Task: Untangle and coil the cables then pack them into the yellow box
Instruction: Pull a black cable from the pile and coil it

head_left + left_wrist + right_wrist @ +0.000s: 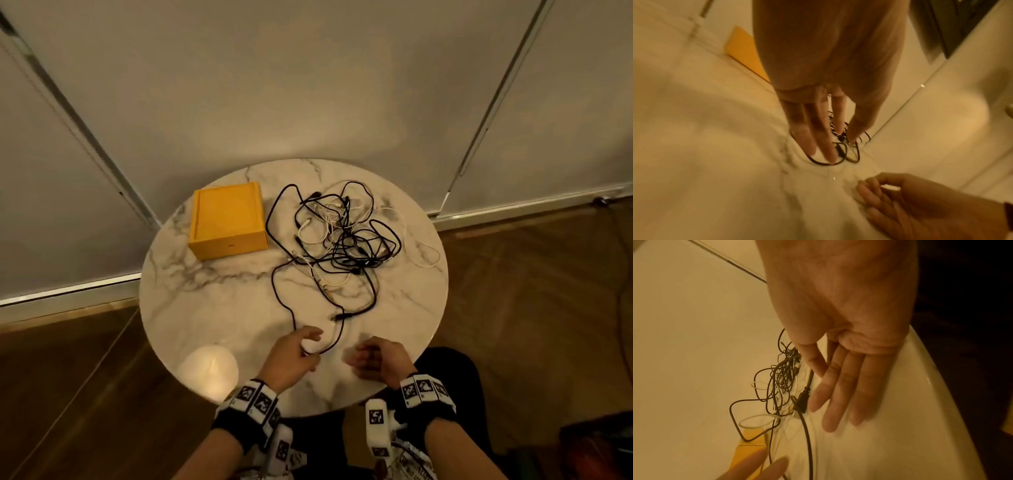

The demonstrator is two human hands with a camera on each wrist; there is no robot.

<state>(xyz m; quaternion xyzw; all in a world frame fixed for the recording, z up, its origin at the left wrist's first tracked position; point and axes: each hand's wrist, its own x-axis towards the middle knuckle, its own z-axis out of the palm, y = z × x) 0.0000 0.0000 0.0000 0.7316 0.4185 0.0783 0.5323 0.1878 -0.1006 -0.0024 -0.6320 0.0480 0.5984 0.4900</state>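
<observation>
A tangle of black and white cables (346, 233) lies on the right half of a round marble table (205, 308). The closed yellow box (226, 219) stands at the far left of it. One black cable runs out of the tangle to a loop (334, 339) near the front edge. My left hand (305, 346) hovers at that loop with its fingers (818, 142) straight, holding nothing. My right hand (363, 359) is just to the right, its fingers (834, 410) relaxed and empty beside a black USB plug (803, 399).
A bright lamp reflection (209, 370) shows on the table's front left. Pale walls with metal rails (85, 137) stand behind the table, and wooden floor (531, 291) surrounds it. The table's edge (931, 386) is close beside my right hand.
</observation>
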